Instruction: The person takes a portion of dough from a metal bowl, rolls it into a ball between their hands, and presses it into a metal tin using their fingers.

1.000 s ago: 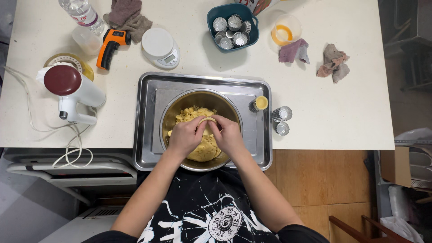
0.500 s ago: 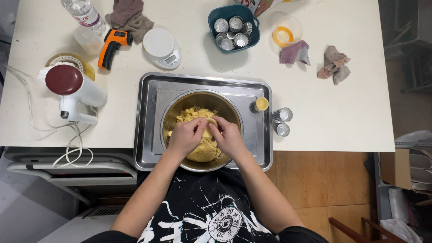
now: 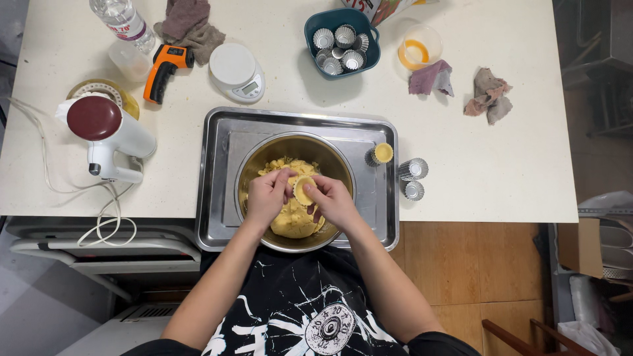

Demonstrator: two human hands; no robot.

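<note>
I see yellow dough (image 3: 295, 221) in a silver bowl (image 3: 254, 173) on a silver tray (image 3: 217, 184). The table (image 3: 501, 151) is white; my shirt (image 3: 297, 303) is black (white print); the tub (image 3: 313, 29) is teal.

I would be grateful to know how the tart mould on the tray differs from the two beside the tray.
The tart mould on the tray is filled with yellow dough; the two moulds on the table look empty and silver. The filled one sits inside the tray, the two outside its right rim. All three are small fluted metal cups.
</note>
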